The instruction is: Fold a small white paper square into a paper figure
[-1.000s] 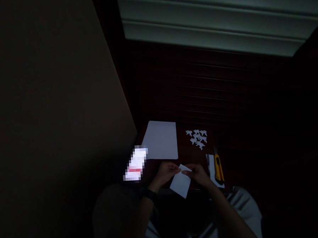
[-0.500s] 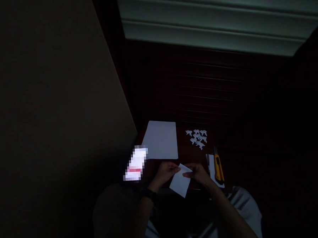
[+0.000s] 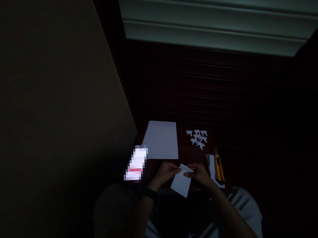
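Note:
A small white sheet of paper [image 3: 181, 184] is held between my two hands at the near edge of a dark table. My left hand [image 3: 167, 170] pinches its upper left edge, thumb on top. On the other side my right hand [image 3: 199, 173] grips the upper right edge, its thumb lying across the front face. The fingers behind the paper are hidden. Beyond my hands, several small folded white paper pieces [image 3: 198, 138] lie in a cluster. A larger stack of white paper [image 3: 161, 140] rests farther back on the left.
Right of my right hand, a yellow box cutter [image 3: 219, 169] lies on a white strip of paper [image 3: 212, 166]. A lit, blurred phone [image 3: 136, 164] is at the left edge. A wall [image 3: 53, 85] rises on the left, and dark slatted panelling [image 3: 199, 77] stands behind the table.
Both hands keep their hold on the small sheet, which has turned very slightly. Everything else lies where it was.

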A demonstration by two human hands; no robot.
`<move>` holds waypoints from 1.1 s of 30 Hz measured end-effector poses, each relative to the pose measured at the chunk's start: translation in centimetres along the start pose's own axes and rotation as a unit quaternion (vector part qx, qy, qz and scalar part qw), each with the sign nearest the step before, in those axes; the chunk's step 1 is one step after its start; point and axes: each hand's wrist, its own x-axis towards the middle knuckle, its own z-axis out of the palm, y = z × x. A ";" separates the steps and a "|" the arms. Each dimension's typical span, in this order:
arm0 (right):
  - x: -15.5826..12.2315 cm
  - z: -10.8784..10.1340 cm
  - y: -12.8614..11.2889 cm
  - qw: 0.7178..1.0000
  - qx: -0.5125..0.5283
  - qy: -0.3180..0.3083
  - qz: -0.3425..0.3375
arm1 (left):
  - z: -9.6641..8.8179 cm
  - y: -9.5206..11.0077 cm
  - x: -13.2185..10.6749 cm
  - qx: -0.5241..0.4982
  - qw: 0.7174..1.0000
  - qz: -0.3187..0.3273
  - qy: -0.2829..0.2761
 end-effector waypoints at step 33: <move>4.6 0.1 -1.9 0.975 -0.216 -0.019 -0.055 | 0.1 -0.4 -0.1 -0.042 0.999 0.005 0.026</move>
